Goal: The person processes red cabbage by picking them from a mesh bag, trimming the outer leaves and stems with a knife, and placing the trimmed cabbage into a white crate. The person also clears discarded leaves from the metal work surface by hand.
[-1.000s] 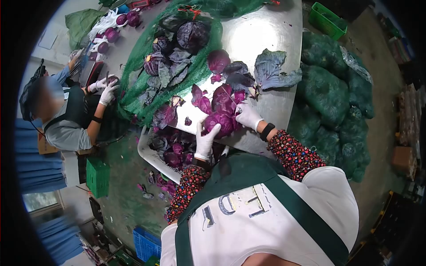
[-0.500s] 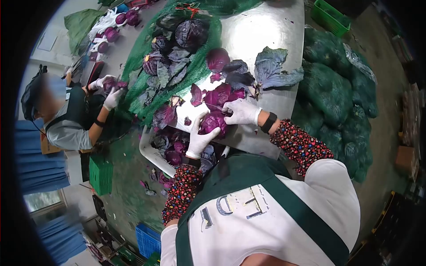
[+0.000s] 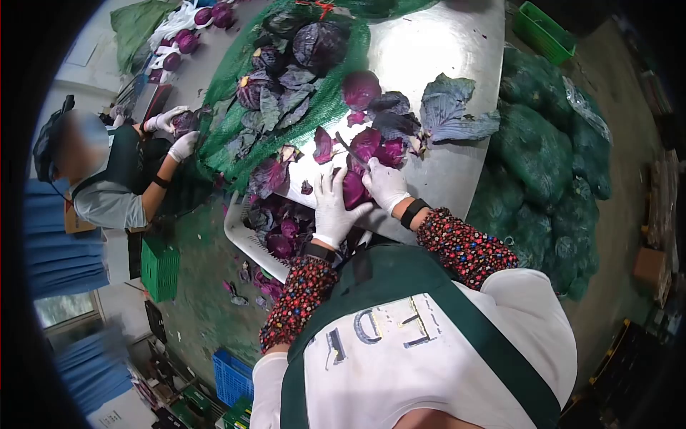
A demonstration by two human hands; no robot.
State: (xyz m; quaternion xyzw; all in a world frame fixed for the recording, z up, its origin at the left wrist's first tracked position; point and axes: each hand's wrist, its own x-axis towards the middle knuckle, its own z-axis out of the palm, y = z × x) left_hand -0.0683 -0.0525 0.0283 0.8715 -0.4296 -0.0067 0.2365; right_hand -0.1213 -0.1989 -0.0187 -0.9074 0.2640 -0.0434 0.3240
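Note:
A purple cabbage (image 3: 354,189) rests on the metal table (image 3: 457,164) near its front edge. My left hand (image 3: 334,207), in a white glove, lies against its left side with the fingers spread. My right hand (image 3: 386,184), gloved too, is closed round a knife (image 3: 350,150) whose dark blade points up and left, above the cabbage. Just beyond lie loose purple leaves (image 3: 366,143) and a small leaf piece (image 3: 324,145). Another purple cabbage (image 3: 361,90) sits farther back, beside large dark outer leaves (image 3: 454,111).
A green net bag (image 3: 350,79) with dark cabbages lies at the back left. Below the table edge stands a white crate (image 3: 246,247) of leaves. Full green sacks (image 3: 536,146) are piled on the right. A co-worker (image 3: 118,171) handles a cabbage on the left.
My left hand has opened and shifted right along the cabbage. My right hand has moved slightly left, and the knife blade now shows above the cabbage. The co-worker's cabbage has turned.

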